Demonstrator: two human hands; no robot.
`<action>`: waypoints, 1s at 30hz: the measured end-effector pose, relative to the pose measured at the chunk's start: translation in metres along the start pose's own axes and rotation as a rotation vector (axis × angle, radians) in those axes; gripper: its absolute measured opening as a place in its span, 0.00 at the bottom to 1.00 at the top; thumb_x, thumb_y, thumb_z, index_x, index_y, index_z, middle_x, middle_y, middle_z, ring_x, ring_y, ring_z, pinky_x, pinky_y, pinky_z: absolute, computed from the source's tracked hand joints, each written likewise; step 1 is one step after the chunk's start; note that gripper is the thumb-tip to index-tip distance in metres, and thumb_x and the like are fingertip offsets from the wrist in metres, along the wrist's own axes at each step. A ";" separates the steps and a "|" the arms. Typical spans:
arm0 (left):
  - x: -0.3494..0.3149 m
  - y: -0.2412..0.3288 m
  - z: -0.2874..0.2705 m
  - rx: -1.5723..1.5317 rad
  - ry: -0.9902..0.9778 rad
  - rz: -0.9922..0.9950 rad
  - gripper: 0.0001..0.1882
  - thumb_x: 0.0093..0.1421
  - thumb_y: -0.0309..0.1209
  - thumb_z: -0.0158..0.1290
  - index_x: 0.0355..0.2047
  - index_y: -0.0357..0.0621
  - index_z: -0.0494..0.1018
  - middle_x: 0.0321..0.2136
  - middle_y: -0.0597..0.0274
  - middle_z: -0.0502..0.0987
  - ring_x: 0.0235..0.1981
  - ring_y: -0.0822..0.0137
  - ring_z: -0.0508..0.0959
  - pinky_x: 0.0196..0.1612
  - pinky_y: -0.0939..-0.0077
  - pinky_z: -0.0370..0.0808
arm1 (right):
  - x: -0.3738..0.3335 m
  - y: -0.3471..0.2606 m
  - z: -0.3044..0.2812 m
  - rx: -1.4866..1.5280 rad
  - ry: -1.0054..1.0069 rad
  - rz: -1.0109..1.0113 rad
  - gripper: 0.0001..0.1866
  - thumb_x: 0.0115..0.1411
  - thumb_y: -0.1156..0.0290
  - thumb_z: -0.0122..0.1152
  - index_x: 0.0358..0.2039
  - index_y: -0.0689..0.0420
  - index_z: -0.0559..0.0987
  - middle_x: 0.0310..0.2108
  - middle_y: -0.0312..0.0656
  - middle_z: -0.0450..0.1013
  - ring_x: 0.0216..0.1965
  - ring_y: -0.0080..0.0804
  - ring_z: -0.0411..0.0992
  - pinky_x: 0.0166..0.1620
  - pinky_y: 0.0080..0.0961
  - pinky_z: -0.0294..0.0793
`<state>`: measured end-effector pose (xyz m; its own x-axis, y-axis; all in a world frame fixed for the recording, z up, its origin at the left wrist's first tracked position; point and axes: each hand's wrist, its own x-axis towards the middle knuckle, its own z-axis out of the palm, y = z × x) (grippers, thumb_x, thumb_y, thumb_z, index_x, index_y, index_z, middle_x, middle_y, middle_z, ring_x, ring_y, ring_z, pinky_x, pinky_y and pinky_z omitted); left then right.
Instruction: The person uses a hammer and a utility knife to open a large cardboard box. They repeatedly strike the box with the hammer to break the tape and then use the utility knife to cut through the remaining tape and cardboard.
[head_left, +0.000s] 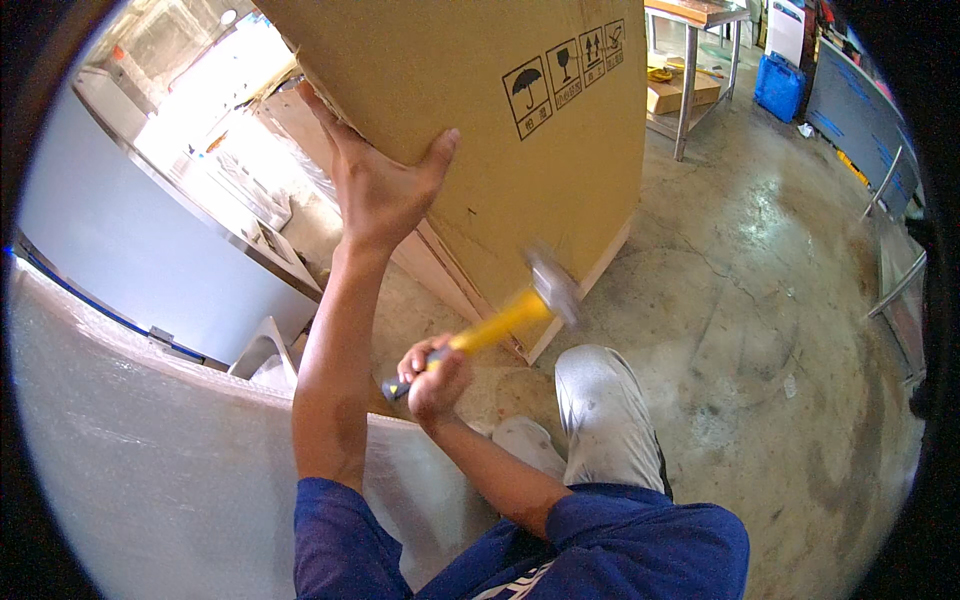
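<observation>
A tall brown cardboard box (540,190) stands in front of me, with dark handling symbols printed on its face. My left hand (385,190) grips its left edge, thumb spread over the front face and fingers reaching along the side. The cardboard looks torn along that edge. In my right hand (438,385) is a hammer (500,322) with a yellow and black handle, held by its lower end. Its metal head, blurred by motion, is near the box's lower corner. A pale wooden base strip (575,300) runs under the box.
A large plastic-wrapped panel (180,440) curves close along my left, beside a pale grey-blue cabinet (150,230). Concrete floor (740,330) stretches to the right. Farther off stand a metal-legged table (688,95), a blue case (778,88) and a dark panel (860,110).
</observation>
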<state>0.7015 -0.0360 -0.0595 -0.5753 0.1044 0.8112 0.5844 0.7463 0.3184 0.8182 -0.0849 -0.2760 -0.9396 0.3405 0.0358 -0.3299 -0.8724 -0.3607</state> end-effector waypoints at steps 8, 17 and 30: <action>-0.001 -0.003 0.001 0.014 0.039 0.053 0.72 0.47 0.41 0.69 0.67 0.26 0.20 0.62 0.28 0.59 0.63 0.41 0.66 0.67 0.64 0.62 | -0.008 0.003 0.003 0.120 0.024 -0.189 0.32 0.60 0.30 0.51 0.35 0.50 0.63 0.17 0.36 0.60 0.14 0.26 0.59 0.17 0.25 0.61; 0.000 -0.006 0.003 0.049 0.052 0.046 0.72 0.46 0.41 0.70 0.67 0.27 0.21 0.62 0.27 0.59 0.62 0.41 0.66 0.66 0.64 0.63 | 0.008 -0.010 0.003 0.024 0.074 -0.068 0.33 0.60 0.28 0.47 0.36 0.49 0.61 0.19 0.36 0.60 0.15 0.26 0.59 0.19 0.27 0.63; -0.004 -0.016 0.012 0.055 0.197 0.109 0.50 0.44 0.47 0.74 0.58 0.32 0.59 0.49 0.41 0.74 0.51 0.48 0.76 0.56 0.59 0.73 | 0.001 0.005 -0.012 0.069 0.068 -0.119 0.34 0.58 0.26 0.49 0.35 0.49 0.63 0.16 0.35 0.59 0.14 0.27 0.59 0.17 0.27 0.61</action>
<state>0.6871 -0.0406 -0.0736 -0.3847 0.0600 0.9211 0.6019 0.7728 0.2011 0.8165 -0.0843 -0.2886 -0.8858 0.4640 0.0100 -0.4464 -0.8457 -0.2925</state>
